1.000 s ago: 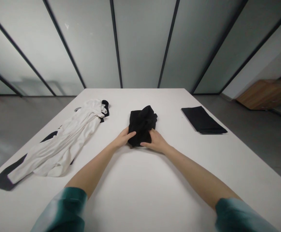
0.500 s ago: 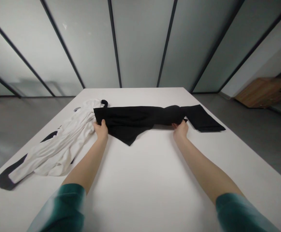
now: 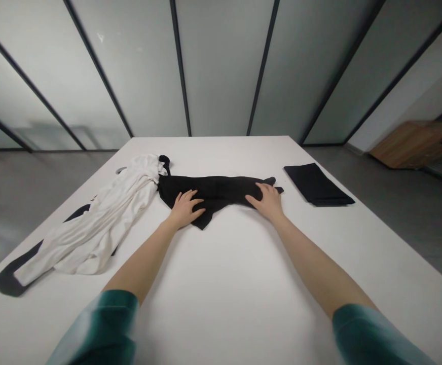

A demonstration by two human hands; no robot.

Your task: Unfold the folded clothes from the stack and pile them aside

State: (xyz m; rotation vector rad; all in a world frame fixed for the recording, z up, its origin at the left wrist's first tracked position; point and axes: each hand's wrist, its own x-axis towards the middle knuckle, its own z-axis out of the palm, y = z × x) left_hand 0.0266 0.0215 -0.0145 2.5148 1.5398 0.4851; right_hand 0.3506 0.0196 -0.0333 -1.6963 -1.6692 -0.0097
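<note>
- Left fingers (image 3: 191, 195): spread apart and laid flat on the black cloth (image 3: 221, 188), tips pointing away and to the right; they press and clamp nothing.
- Left hand (image 3: 185, 208): palm down on the near left part of the cloth, just right of the white garment (image 3: 103, 223) without touching it.
- Right fingers (image 3: 261, 190): close together, flat on the cloth's right end, palm down; nothing is gripped.
- Right hand (image 3: 269, 201): rests on the cloth well apart from the left hand, with the middle of the cloth bare between them.
- Arms: both forearms reach forward over the table (image 3: 224, 284), nearly straight, spreading slightly outward; teal sleeves (image 3: 103, 324) show at the near edge.
- Black cloth: lies across the middle of the table as a long, uneven band, with a pointed flap hanging toward the viewer beside the left hand. Its left end touches or overlaps the white garment's collar.
- Progress, judged: the cloth is drawn out lengthwise and held flat, but it looks wrinkled and unsquared, with no neat fold in it yet; most of the work seems left.
- Folded piece (image 3: 317, 184): a neat black rectangle to the right, apart from the right hand.
- White garment: bunched in a long diagonal on the left, untouched, with dark fabric showing beneath it.
</note>
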